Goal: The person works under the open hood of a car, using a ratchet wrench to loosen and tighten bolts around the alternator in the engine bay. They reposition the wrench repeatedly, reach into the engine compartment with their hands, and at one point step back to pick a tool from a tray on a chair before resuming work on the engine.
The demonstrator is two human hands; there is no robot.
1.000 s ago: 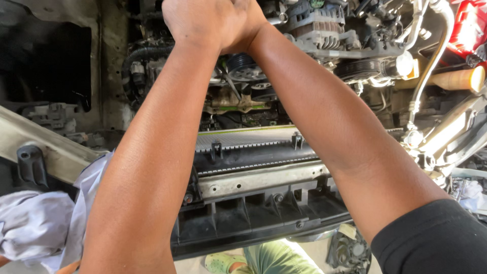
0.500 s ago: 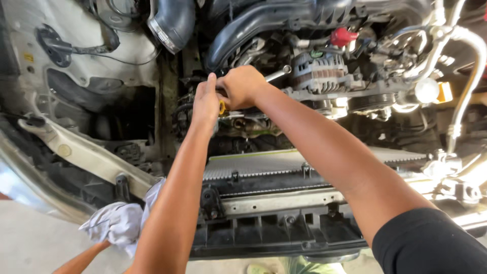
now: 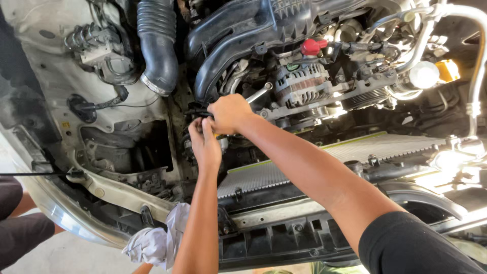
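1. While another person's arm [image 3: 20, 223] is showing at the far left edge, a white rag [image 3: 152, 243] is hanging off the pale front frame of the car [image 3: 111, 195], just beside the person's left forearm.
2. Above it, a ribbed black air hose [image 3: 157, 45] is running down into the engine bay.
3. Further right, the left hand [image 3: 205, 144] is reaching up with its fingers curled and pinching at a small part low in the engine; the part itself is hidden, so what it is cannot be told.
4. Touching it from above, the right hand [image 3: 229, 112] is clenching around something at the same spot, beside a metal bracket [image 3: 258, 94].
5. To the right, the alternator [image 3: 302, 81] is sitting under a red cap [image 3: 312, 46], and the radiator [image 3: 355, 152] is lying beneath the right forearm.
6. Judging from this, a slipping grip could be dropping the small part down into the dark gap below, and the forearm pressing on the radiator could be bending its thin fins.
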